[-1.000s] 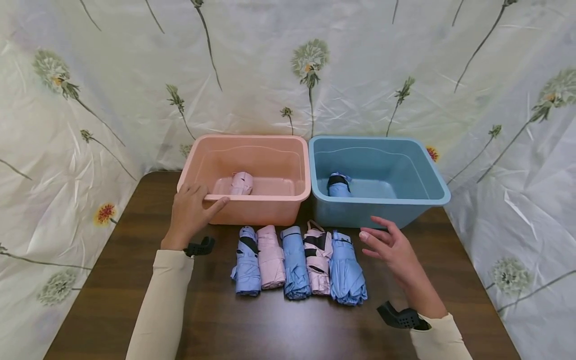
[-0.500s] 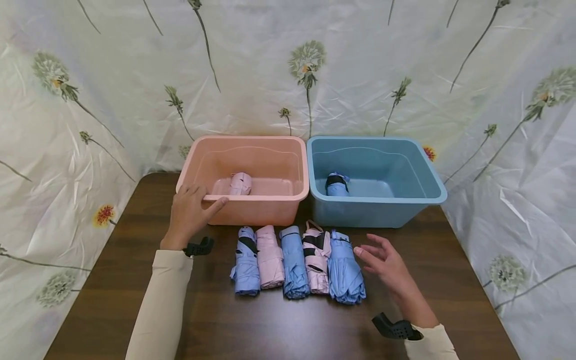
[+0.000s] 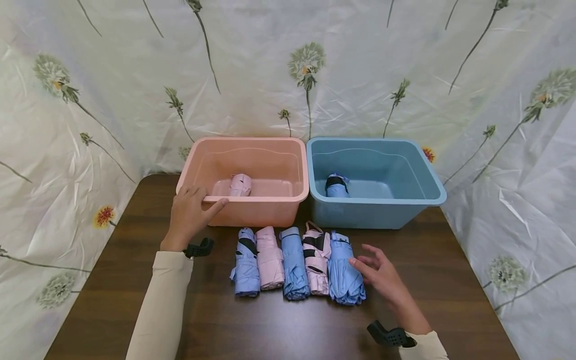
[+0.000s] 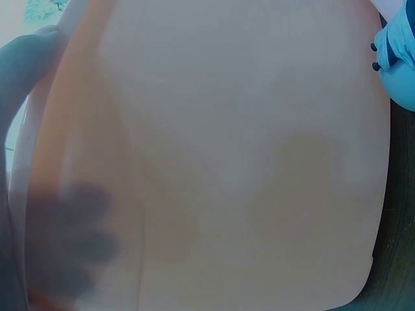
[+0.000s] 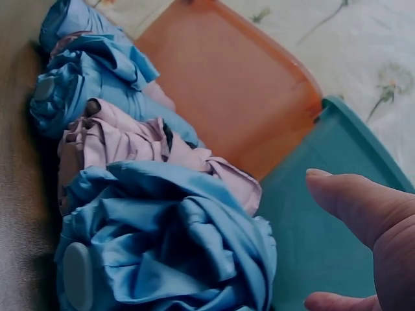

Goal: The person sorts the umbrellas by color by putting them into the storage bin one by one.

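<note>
My left hand (image 3: 186,216) grips the front rim of the pink plastic bin (image 3: 252,212) near its left corner. In the left wrist view its fingers show as dark shapes through the bin wall. Beside the rightmost folded blue umbrella (image 3: 345,272) is my right hand (image 3: 382,275), fingers parted and holding nothing; whether it touches the fabric is unclear. The row of folded umbrellas continues leftward with a pink one with black patches (image 3: 317,260), a blue one (image 3: 294,262), a pink one (image 3: 270,260) and a blue one with a black band (image 3: 246,262).
A blue plastic bin (image 3: 373,215) stands right of the pink one, holding a folded blue umbrella (image 3: 336,187). Inside the pink bin lies a folded pink umbrella (image 3: 240,185). Behind and beside the dark wooden table (image 3: 216,325) hangs a dandelion-patterned cloth (image 3: 252,65).
My right hand has come down and toward me, from in front of the blue bin to the rightmost blue umbrella. My left hand has stayed on the pink bin's rim.
</note>
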Available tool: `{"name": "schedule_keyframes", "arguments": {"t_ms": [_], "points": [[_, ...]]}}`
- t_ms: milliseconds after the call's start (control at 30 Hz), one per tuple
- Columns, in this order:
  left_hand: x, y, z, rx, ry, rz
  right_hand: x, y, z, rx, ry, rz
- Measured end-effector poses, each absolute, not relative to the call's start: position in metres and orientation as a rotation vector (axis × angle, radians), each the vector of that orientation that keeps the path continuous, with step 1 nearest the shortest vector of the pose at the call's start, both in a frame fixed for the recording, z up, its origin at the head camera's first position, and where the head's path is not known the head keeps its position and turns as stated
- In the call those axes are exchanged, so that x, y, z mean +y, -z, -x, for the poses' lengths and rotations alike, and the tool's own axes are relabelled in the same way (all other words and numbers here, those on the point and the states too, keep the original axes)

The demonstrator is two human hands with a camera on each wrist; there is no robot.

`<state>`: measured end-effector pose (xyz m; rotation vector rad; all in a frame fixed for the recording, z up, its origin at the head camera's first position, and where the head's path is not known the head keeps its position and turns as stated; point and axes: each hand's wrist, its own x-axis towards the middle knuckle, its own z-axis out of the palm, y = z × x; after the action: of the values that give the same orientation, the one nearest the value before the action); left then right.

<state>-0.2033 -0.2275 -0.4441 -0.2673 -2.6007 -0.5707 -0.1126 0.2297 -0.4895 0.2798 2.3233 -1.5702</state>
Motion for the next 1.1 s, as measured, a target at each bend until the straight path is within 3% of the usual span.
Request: {"name": "schedule_keyframes", "arguments": {"t_ms": [1100], "points": [[-0.227, 0.447, 0.204, -2.570, 0.554, 0.269, 0.204, 0.502, 0.110, 2.372, 1.491, -0.282]]}}
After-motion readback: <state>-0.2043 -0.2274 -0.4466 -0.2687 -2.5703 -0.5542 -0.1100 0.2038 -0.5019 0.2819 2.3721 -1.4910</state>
